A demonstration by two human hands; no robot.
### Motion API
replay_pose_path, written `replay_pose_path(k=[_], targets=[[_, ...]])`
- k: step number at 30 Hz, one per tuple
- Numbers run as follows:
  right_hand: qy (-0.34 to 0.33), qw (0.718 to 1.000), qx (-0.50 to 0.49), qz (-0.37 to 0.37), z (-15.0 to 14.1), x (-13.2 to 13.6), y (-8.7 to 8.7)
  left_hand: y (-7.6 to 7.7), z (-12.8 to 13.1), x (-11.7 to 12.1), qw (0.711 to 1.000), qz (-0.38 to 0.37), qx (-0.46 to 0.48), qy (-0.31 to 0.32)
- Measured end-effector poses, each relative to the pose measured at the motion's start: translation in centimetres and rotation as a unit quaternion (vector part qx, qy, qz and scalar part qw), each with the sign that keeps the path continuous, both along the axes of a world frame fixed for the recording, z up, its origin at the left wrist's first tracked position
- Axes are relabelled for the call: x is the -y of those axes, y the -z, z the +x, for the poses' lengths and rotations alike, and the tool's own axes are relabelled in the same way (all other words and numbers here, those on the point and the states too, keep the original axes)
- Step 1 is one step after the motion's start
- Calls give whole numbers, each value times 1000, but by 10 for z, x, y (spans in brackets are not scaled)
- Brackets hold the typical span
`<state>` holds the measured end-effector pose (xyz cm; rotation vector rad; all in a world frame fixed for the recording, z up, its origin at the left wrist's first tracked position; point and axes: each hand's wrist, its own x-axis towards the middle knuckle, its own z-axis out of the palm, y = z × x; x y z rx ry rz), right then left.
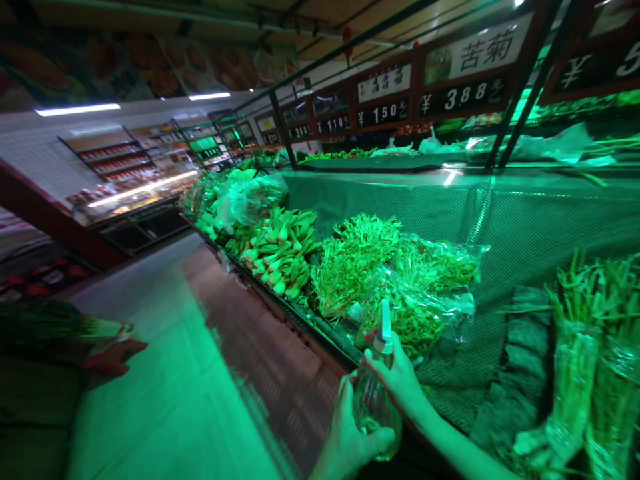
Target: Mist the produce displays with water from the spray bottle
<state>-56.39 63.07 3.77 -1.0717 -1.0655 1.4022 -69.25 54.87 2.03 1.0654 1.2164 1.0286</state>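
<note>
Bottle: the spray bottle [373, 393], head upward, long axis nearly upright in view, before the bagged greens [425, 287]
Left hand [353, 427]: curled round its body
Right hand [397, 377]: closed about its neck
Surface: sloping display shelf [510, 233], dark mesh lining
Room: green-lit shop, price signs [460, 97] above

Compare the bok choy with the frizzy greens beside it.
The bok choy has smooth, broad leaves; the frizzy greens look fine and feathery. The bok choy shows thick, pale stem bases, while the frizzy greens have thin, tangled stems. The bok choy looks unwrapped; the frizzy greens are partly in clear plastic. Both lie under green light.
</note>
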Motion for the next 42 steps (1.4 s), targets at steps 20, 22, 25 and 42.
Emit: replay_pose_path(k=[20, 22, 25, 42], targets=[[-20, 999, 19, 23, -47, -64, -8, 10, -34, -58, 988, 32, 150, -26], [-26, 999, 30, 24, -51, -67, -11, 8, -36, -60, 984, 34, 170, -29], [-33, 997, 58, 33, -59, -71, -13, 8, -41, -63, 976, 54, 209, -29], [-31, 996, 78, 37, -185, -119, -8, 22, -158, -108, 971, 68, 219, -64]])
